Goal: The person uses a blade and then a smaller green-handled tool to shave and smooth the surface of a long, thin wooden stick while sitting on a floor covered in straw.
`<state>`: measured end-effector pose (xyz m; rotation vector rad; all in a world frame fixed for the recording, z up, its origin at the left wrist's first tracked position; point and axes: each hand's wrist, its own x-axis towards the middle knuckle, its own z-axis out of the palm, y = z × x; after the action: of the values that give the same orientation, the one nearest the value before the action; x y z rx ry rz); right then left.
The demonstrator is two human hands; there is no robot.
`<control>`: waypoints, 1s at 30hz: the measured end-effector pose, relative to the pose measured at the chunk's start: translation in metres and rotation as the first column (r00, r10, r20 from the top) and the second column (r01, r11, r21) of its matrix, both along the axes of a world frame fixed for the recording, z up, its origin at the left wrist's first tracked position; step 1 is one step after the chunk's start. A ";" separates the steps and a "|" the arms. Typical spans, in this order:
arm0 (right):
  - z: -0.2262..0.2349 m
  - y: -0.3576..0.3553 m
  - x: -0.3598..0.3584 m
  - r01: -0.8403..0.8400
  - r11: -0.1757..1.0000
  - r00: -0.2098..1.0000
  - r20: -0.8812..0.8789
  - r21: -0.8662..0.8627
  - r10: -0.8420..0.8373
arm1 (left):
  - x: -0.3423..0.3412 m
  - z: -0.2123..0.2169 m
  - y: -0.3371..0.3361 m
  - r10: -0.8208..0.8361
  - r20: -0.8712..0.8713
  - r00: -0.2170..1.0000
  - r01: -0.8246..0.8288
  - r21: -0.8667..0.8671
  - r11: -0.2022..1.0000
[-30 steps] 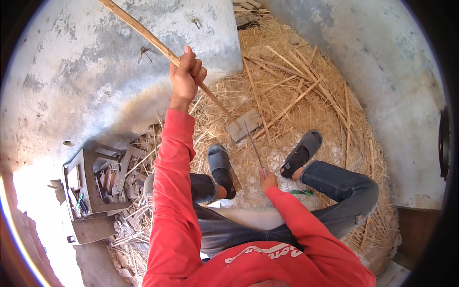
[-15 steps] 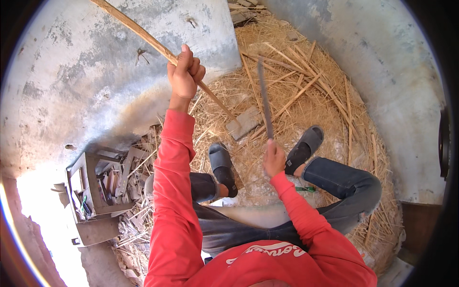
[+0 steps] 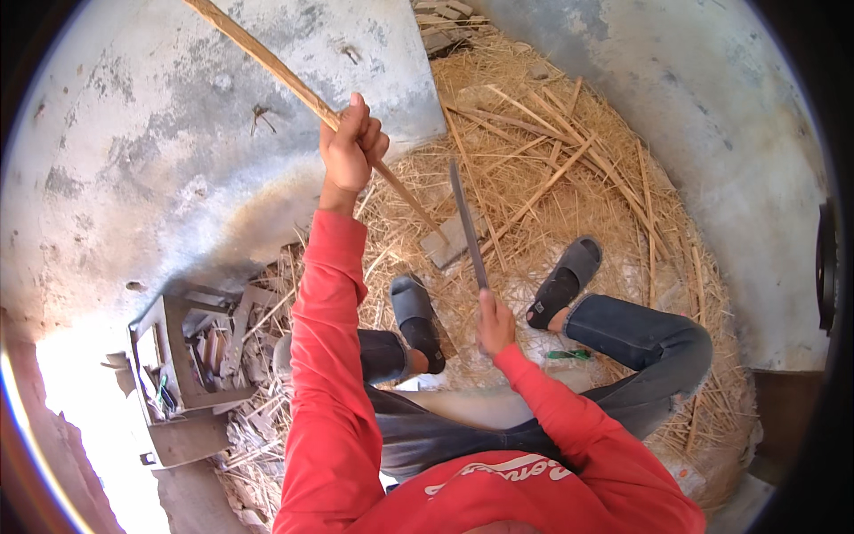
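My left hand [image 3: 350,153] is closed around a long wooden stick [image 3: 267,58], thumb along its upper side. The stick slants from the upper left down to a small grey block [image 3: 454,238] on the floor, where its lower end rests. My right hand [image 3: 495,324] grips a long, narrow dark blade [image 3: 466,218], a machete by its look; its handle is hidden inside my fist. The blade points away from me, its middle overlapping the block's right side in view. Whether the blade touches the block or stick, I cannot tell.
Straw and split wooden strips [image 3: 578,160] cover the floor ahead. A wooden frame box [image 3: 178,356] with scraps stands at the left. Pale walls [image 3: 703,116] curve around. My sandalled feet [image 3: 414,311] flank the block, and a green object [image 3: 567,354] lies by my right leg.
My right hand has come slightly left and nearer to me, and the blade has swung left and down toward the block. My left hand and the stick have shifted slightly.
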<state>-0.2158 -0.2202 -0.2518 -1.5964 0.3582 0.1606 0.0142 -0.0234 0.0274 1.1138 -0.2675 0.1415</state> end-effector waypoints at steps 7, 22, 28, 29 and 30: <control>-0.021 0.024 0.008 0.203 0.978 0.951 0.248 -0.040 -0.187 | 0.006 0.004 -0.010 0.007 -0.008 1.000 -0.007 -0.020 1.000; -0.016 -0.004 0.010 -0.183 0.669 0.978 -0.063 -0.721 0.199 | -0.019 -0.006 0.020 0.160 0.052 0.986 -0.157 -0.068 0.985; 0.162 -0.023 -0.060 -0.423 0.846 0.876 0.093 -0.324 0.473 | -0.038 -0.021 0.050 0.222 0.032 0.974 -0.219 -0.087 0.972; 0.182 -0.033 -0.078 -0.515 0.842 0.839 0.105 -0.163 0.534 | -0.039 -0.023 0.054 0.243 0.024 0.970 -0.240 -0.088 0.967; 0.199 -0.048 -0.097 -0.597 0.802 0.795 0.128 -0.004 0.593 | -0.039 -0.027 0.064 0.260 0.013 0.965 -0.259 -0.062 0.964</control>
<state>-0.3132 -0.2678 -0.0530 -1.6289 -0.2628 0.5481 -0.0244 0.0402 0.0001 1.0854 -0.1333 0.3925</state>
